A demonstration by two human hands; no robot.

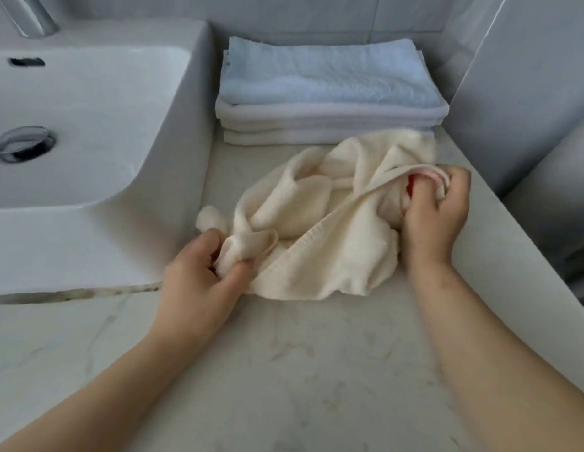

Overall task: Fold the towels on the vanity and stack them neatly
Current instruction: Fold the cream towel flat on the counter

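Two edges of cream towel (320, 246) gripped, left hand (199, 278), right hand (437, 216), folded stack (330, 89) behind

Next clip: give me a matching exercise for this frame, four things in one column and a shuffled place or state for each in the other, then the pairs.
Things:
1 cream towel
2 light blue towel
3 white towels
4 drain plug

Places or states:
A in the sink basin
B folded, lying topmost
C crumpled, gripped by left hand and right hand
D folded, beneath the blue one

Pairs: 1-C; 2-B; 3-D; 4-A
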